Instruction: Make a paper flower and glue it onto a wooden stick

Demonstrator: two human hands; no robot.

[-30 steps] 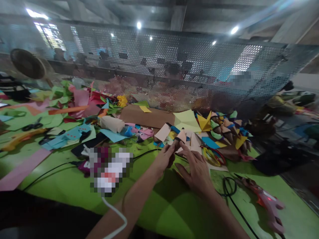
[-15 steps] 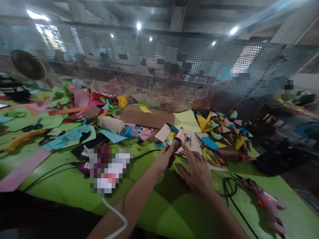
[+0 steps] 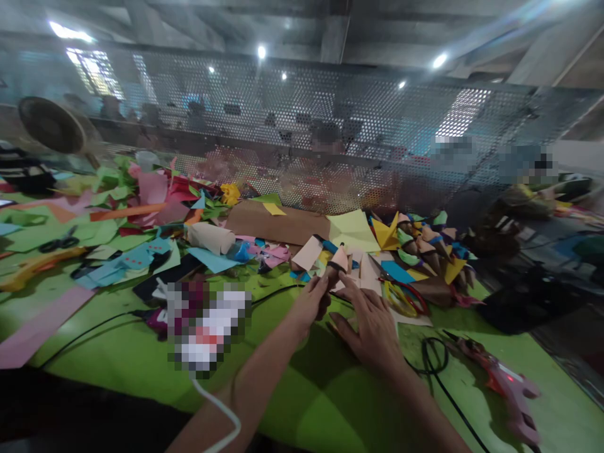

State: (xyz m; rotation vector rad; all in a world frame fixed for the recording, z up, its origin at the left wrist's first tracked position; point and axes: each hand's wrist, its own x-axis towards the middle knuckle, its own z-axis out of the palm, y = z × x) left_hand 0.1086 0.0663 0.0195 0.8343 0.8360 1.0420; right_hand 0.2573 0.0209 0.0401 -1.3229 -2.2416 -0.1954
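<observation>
Between thumb and fingers, my left hand [image 3: 309, 306] grips a small paper figure [image 3: 338, 258] with a peach pointed top and a dark band. My right hand [image 3: 370, 318] is beside it, thumb spread away from the other fingers, its index fingertip at or very near the figure's lower side; whether it touches, I cannot tell. Just beyond the right hand lie scissors with red and yellow handles [image 3: 406, 299] on paper scraps. A heap of similar small paper figures [image 3: 429, 239] sits behind them to the right.
A pink glue gun [image 3: 512, 384] with a lit red light and black cord lies at right on the green table [image 3: 302, 402]. A power strip [image 3: 214, 330] is at left. Coloured paper [image 3: 153, 189], brown paper [image 3: 278, 223] and dark scissors [image 3: 59, 240] lie farther back, before a perforated metal screen [image 3: 264, 126].
Very little differs. My left hand still holds the paper figure, and my right hand's fingers have shifted slightly beside it. The whole view has moved a touch.
</observation>
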